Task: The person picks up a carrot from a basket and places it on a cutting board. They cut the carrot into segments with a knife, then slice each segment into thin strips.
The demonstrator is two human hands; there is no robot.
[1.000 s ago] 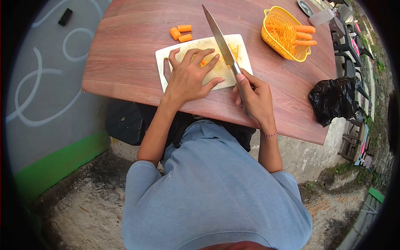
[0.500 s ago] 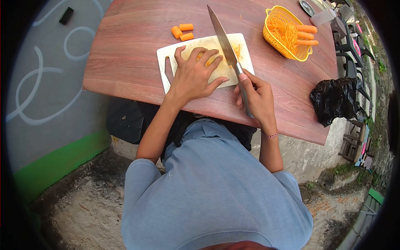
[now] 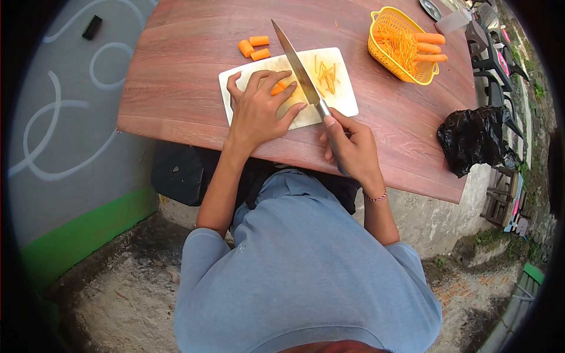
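My right hand (image 3: 351, 144) is wrapped round the handle of a large knife (image 3: 297, 65), whose blade points up and left over the white cutting board (image 3: 347, 103). My left hand (image 3: 259, 109) lies spread over the board's left half, with orange carrot pieces (image 3: 279, 87) partly showing beneath its fingers. Thin carrot strips (image 3: 326, 77) lie on the board right of the blade. Just beyond the board's upper left edge are three short carrot chunks (image 3: 259, 40).
A yellow basket (image 3: 405, 75) of shredded carrot and whole carrots stands at the upper right of the wooden table (image 3: 176, 76). Behind it are a bottle (image 3: 453, 21) and a plate (image 3: 431, 9). A black plastic bag (image 3: 471, 141) sits at the right edge.
Both hands and the knife have shifted left. More of the carrot strips now shows on the board's right side.
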